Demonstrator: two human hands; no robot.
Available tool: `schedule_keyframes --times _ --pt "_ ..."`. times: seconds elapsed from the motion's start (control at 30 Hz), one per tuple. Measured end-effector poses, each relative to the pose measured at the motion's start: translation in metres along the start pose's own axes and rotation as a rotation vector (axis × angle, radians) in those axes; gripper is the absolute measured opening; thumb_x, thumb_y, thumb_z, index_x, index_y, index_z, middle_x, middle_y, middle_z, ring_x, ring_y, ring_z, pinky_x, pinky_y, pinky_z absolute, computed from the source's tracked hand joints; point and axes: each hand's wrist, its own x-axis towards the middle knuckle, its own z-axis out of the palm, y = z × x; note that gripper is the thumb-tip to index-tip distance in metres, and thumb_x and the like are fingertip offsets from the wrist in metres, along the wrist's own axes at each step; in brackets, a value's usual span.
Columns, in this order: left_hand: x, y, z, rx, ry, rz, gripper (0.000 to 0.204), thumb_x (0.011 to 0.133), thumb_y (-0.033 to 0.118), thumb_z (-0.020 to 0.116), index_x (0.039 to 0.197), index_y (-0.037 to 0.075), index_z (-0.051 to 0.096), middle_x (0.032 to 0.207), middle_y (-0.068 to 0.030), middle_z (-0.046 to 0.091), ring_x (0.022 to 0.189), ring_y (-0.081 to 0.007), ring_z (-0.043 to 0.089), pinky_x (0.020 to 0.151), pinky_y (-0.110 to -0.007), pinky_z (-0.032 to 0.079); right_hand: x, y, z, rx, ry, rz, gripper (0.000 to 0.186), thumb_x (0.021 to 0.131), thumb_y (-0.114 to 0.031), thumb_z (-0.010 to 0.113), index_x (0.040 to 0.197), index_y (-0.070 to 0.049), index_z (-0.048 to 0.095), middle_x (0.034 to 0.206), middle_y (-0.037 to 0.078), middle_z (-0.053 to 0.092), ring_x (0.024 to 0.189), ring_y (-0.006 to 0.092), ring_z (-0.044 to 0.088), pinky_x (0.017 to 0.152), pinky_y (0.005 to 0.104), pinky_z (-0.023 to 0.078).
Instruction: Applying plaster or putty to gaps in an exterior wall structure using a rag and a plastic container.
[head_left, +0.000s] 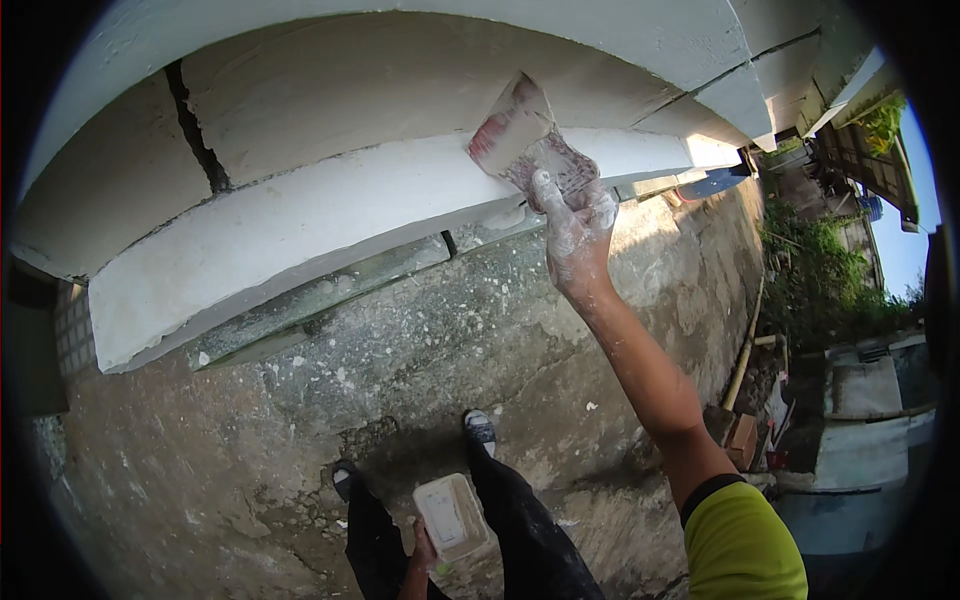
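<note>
My right hand [580, 240], smeared with white paste, is closed around the handle of a putty knife [512, 132]. The knife's wide blade, with reddish and whitish smears, points up and to the left. It overlaps the white ledge [330, 200] of the wall; whether it touches the surface I cannot tell. Low in the picture, between my legs, my left hand [424, 546] grips the left side of a shallow rectangular tub [424, 488]. The tub is off-white, with pale residue inside.
Above the ledge, a dark vertical gap [195, 130] splits the grey wall panel. A stone step [330, 290] runs under the ledge. The concrete floor [250, 440] is rough and spattered white. Plants [815, 270], a pole [745, 350] and a brick [741, 441] lie to the right.
</note>
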Motion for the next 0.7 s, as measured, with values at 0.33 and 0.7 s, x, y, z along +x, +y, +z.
schedule_keyframes --times 0.33,0.7 --pt "0.003 -0.036 0.009 -0.214 -0.002 0.131 0.066 0.087 0.058 0.038 0.134 0.012 0.042 0.125 -0.0064 0.052 0.114 -0.0274 0.051 0.094 -0.046 0.042 0.157 0.067 -0.15 0.129 0.548 0.103 0.032 0.085 0.009 0.05 0.116 0.004 0.052 0.106 0.008 0.059 0.091 0.0162 0.058 0.081 0.0274 0.048" --pt "0.007 -0.05 0.022 -0.227 -0.005 0.147 0.068 0.086 0.061 0.039 0.135 0.013 0.041 0.127 -0.006 0.051 0.114 -0.0285 0.05 0.093 -0.047 0.041 0.053 0.036 -0.099 -0.246 0.121 -0.16 0.033 0.089 -0.003 0.055 0.12 0.009 0.053 0.111 0.016 0.062 0.101 0.0162 0.057 0.089 0.0281 0.043"
